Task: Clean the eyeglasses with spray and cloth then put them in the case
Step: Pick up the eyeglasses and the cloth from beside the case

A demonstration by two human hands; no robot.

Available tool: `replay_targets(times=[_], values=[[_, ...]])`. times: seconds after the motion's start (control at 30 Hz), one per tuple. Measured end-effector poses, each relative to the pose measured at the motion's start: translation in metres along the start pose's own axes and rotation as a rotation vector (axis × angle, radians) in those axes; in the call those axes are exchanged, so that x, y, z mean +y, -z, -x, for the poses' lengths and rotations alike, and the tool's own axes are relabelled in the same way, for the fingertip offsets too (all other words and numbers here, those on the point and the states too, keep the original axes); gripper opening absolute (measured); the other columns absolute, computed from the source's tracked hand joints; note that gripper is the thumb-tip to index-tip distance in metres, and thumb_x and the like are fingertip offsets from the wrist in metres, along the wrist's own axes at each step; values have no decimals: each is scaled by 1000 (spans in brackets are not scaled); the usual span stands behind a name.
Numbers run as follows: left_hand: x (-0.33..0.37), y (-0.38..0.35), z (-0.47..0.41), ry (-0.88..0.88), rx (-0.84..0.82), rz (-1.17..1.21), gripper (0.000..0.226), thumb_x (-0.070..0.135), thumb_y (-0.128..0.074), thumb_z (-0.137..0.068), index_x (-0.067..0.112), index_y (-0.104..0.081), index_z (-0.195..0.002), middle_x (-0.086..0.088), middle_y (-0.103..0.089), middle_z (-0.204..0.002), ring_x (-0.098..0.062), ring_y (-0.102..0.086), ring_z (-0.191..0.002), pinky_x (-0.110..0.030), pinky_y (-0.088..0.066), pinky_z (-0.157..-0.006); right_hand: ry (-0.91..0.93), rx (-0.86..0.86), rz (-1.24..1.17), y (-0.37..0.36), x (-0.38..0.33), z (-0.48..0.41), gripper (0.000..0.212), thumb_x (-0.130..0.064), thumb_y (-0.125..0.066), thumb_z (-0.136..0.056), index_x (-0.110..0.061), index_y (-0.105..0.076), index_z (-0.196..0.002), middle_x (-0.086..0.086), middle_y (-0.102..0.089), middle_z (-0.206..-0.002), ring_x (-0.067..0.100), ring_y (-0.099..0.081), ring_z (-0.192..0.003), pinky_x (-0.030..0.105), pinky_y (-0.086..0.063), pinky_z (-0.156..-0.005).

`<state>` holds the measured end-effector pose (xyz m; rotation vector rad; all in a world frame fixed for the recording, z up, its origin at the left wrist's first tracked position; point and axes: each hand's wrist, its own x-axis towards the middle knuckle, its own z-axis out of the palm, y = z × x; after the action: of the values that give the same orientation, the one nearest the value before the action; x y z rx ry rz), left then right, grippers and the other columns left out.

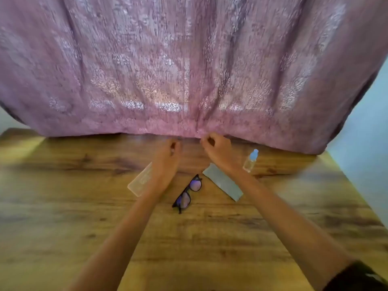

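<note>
Black-framed eyeglasses (187,194) lie folded on the wooden table (63,206), between my forearms. A clear plastic case (140,181) lies to their left, partly under my left wrist. A grey folded cloth (223,182) lies to their right, partly under my right forearm. A small clear spray bottle (250,160) with a pale blue cap stands further right. My left hand (170,153) and my right hand (216,149) are stretched out past these things, near the table's far edge, fingers curled shut. Neither hand holds any of these objects.
A pink patterned curtain (189,70) hangs along the far edge of the table, just beyond my fingertips. A pale blue wall (365,127) shows at the right. The table's right edge runs diagonally near the bottle.
</note>
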<state>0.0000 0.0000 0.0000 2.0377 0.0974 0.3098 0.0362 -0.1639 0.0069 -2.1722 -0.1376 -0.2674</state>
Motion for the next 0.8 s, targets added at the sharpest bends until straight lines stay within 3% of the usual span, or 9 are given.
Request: replay_targets(times=[0.17, 0.37, 0.47, 0.7, 0.8], values=[[-42, -16, 35, 140, -44, -56, 20, 27, -49, -97, 13, -63, -93, -4, -67, -79, -23, -63, -75, -47, -52, -73, -205, -114, 78, -23, 46, 33, 16, -21, -56, -92, -13, -68, -85, 3, -71, -80, 15, -64, -74, 30, -49, -65], [-66, -28, 42, 147, -126, -92, 15, 19, -52, -95, 17, -67, -97, 7, -64, -89, -9, -57, -81, -26, -40, -69, -275, -152, 145, -32, 71, 42, 19, -25, -55, -94, -12, -66, -84, -4, -60, -66, 9, -54, -59, 24, -37, -52], [-70, -30, 41, 153, -159, -146, 17, 17, -53, -95, 13, -68, -102, 8, -62, -90, -8, -55, -83, -23, -37, -70, -303, -162, 139, -34, 75, 40, 20, -26, -55, -94, -11, -65, -85, -5, -58, -65, 7, -51, -55, 25, -36, -51], [-73, -38, 38, 183, -269, -162, 20, 13, -54, -95, 8, -69, -107, 4, -65, -99, -9, -55, -91, -20, -37, -77, -390, -318, 97, -45, 79, 25, 36, -48, -59, -92, -13, -66, -98, 0, -67, -96, 16, -62, -88, 34, -50, -79], [-74, -40, 38, 235, -270, -154, 19, 15, -53, -96, 8, -66, -108, 2, -65, -97, -12, -55, -88, -23, -38, -75, -393, -378, 152, -51, 77, 20, 38, -50, -63, -89, -13, -66, -99, -1, -66, -96, 15, -61, -89, 30, -48, -73]])
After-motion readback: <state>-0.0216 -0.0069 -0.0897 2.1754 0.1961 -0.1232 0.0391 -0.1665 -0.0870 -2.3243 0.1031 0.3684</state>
